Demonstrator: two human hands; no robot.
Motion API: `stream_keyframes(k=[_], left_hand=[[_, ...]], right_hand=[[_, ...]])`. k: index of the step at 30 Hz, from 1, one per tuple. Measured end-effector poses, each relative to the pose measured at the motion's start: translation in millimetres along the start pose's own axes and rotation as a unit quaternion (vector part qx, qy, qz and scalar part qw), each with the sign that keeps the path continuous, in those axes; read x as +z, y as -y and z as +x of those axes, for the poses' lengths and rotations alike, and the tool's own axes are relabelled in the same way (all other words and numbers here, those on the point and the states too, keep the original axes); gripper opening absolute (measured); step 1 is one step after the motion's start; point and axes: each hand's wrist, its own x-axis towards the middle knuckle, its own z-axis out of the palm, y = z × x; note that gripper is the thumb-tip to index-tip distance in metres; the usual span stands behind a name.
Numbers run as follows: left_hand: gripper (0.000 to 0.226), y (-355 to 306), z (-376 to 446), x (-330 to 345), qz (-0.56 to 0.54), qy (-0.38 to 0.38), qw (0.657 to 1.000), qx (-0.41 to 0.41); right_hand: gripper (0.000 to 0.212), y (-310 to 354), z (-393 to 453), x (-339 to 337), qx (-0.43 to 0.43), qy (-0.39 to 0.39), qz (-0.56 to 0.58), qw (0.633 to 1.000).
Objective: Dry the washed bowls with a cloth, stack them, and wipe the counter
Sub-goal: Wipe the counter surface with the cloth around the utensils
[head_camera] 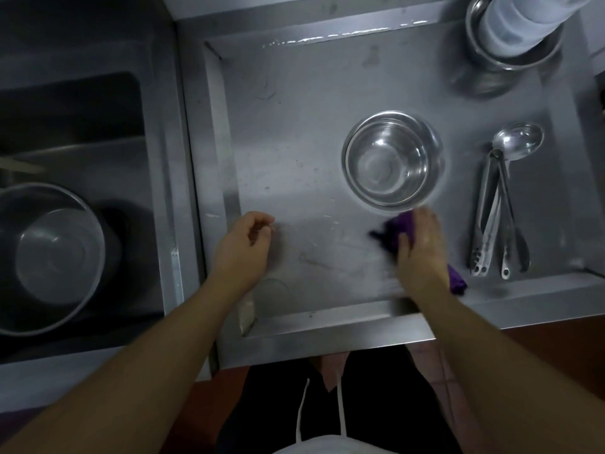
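Note:
A stack of steel bowls [389,158] stands upright on the steel counter [294,132], right of its middle. My right hand [420,250] presses a purple cloth [397,229] flat on the counter just in front of the bowls; the cloth's other end [456,281] sticks out behind my wrist. The hand is motion-blurred. My left hand [244,247] hovers over the counter's front left part, fingers loosely curled with nothing in them. Water streaks show on the counter between my hands.
A deep sink on the left holds a large steel pot [49,260]. A ladle [515,142] and tongs [487,217] lie at the counter's right. A steel container with a stack of pale cups [514,34] stands at the back right. The counter has a raised rim.

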Motion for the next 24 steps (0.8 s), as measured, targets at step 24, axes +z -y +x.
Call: stream_keyframes(k=[24], left_hand=[[0.020,11,-15,-85,0.036,-0.170,0.984,0.030]], right_hand=[[0.060,143,5,108,-0.593,0.247,-0.115,0.758]])
